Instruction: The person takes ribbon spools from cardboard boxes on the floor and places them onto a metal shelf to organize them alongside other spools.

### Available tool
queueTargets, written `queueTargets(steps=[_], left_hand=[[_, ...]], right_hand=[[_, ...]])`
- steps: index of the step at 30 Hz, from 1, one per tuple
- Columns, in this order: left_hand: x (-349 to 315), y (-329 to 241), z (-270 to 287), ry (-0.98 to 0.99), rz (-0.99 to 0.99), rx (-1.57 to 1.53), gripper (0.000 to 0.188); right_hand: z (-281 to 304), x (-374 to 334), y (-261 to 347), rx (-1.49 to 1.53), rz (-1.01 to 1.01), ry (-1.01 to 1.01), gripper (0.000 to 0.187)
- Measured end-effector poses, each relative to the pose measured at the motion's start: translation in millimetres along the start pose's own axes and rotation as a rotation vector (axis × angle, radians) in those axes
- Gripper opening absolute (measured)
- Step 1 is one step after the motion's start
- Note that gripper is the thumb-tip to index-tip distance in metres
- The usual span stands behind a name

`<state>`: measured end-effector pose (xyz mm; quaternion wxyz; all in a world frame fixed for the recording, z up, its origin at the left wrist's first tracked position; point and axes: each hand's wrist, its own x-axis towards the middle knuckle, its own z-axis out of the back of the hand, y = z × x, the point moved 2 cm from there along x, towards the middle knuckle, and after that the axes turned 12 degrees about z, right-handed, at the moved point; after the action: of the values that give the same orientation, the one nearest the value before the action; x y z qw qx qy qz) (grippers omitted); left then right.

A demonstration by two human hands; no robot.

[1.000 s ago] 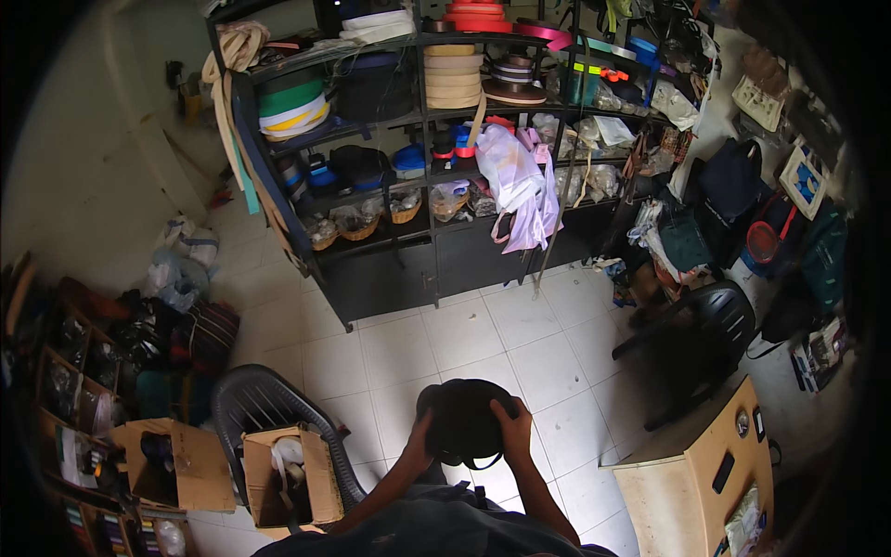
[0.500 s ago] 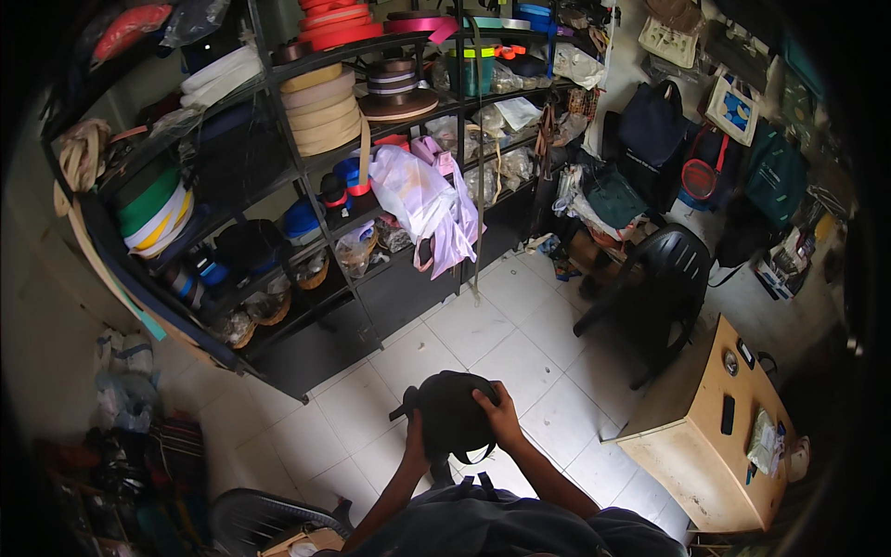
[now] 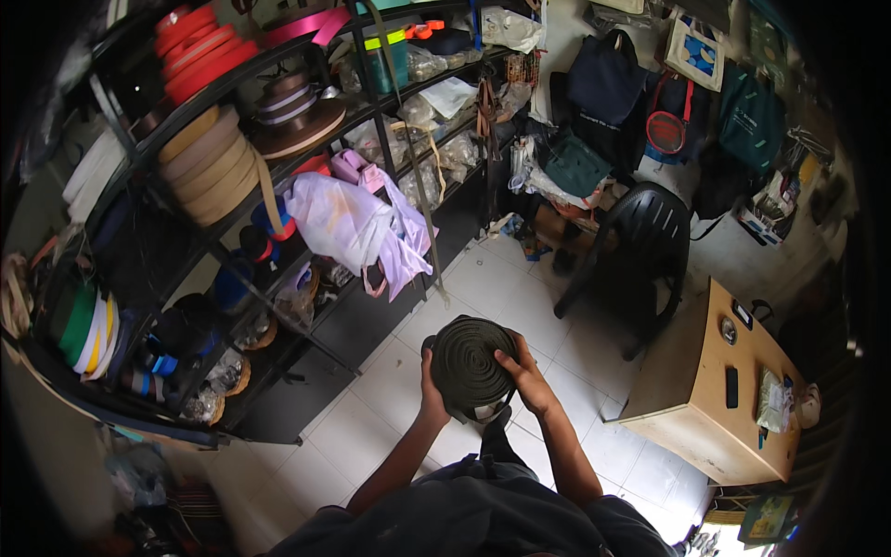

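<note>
Between my two hands is a roll of dark webbing (image 3: pixel 469 357), wound in a flat spiral whose coils face up. My left hand (image 3: pixel 432 390) grips its left edge. On the other side my right hand (image 3: pixel 527 376) holds the right edge, thumb resting on top of the coils. A loose dark end hangs below the roll near my right hand. The fingers under the roll are hidden.
Black shelves (image 3: pixel 316 339) along the left carry red webbing rolls (image 3: pixel 209 56), beige rolls (image 3: pixel 213 167) and a pale lilac plastic bag (image 3: pixel 339 218). A black plastic chair (image 3: pixel 636 251) and a wooden desk (image 3: pixel 696 371) stand to the right. Bags hang on the far wall.
My view has turned toward the right, and the shelves have shifted left. The roll has been tilted and raised slightly, so its spiral coils now show. Both hands still hold it.
</note>
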<state>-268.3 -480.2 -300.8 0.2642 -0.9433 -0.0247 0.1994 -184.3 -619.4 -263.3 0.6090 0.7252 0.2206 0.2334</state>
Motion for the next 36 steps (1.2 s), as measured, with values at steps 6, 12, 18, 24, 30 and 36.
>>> queueTargets(steps=[6,12,18,24,30,36], left_hand=[[99.9,-46.2,-55.2,-0.046,-0.089,0.004,0.064],[187.9,-101.9,-112.5,-0.129,-0.213,0.094,0.064],[252.4,-153.5,-131.0,-0.047,-0.152,0.106,0.059],[322.6,-231.8,-146.2,0.06,-0.214,0.207,0.055],[371.1,-335.4,-207.2,0.288,-0.438,0.34,0.053],[377.2,-405.9,-238.2,0.297,-0.779,0.617,0.048]], right_hand=[[38.6,101.1,21.9,0.177,0.102,-0.045,0.063],[78.5,220.7,51.9,0.186,0.14,0.122,0.079],[99.4,302.4,74.4,0.402,0.022,0.276,0.091],[92.7,402.0,110.2,0.462,0.049,0.205,0.085],[82.5,509.8,192.3,0.409,0.2,0.19,0.078],[40.0,619.8,292.3,0.532,0.398,0.288,0.044]])
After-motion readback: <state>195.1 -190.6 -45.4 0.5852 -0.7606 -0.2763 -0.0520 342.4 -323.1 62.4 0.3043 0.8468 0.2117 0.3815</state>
